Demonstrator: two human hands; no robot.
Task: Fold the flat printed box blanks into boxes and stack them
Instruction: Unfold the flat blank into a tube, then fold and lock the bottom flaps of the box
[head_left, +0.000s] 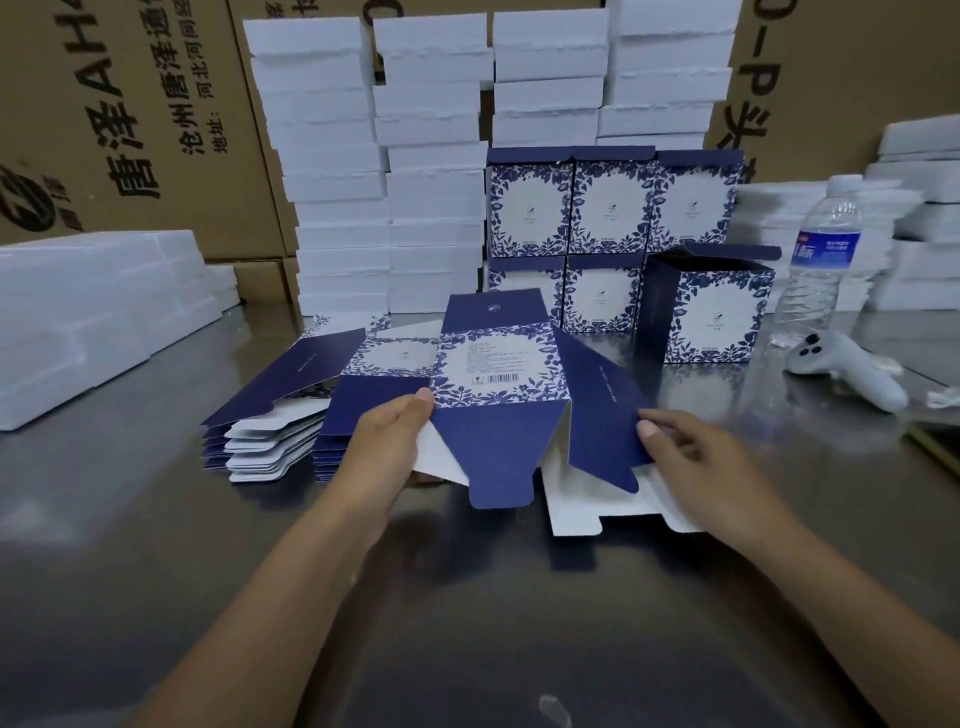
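Observation:
A half-opened box blank (501, 371), navy with blue leaf print and a barcode panel, is held above the steel table. My left hand (387, 447) pinches its lower left corner, thumb on top. My right hand (696, 457) grips the navy side flap on the right, thumb on the flap's edge. Its bottom flaps hang toward me, white inside. A pile of flat blanks (275, 415) lies behind and to the left. Folded boxes (608, 208) stand stacked in two rows at the back, and one box (714, 312) with an open lid stands in front of them on the right.
White foam trays are stacked tall (374, 171) behind the blanks, also at left (88, 317) and far right (914, 218). A water bottle (818, 260) and a white handheld controller (847, 369) sit right of the folded boxes. Brown cartons (124, 109) form the backdrop. The steel table (467, 597) reflects light.

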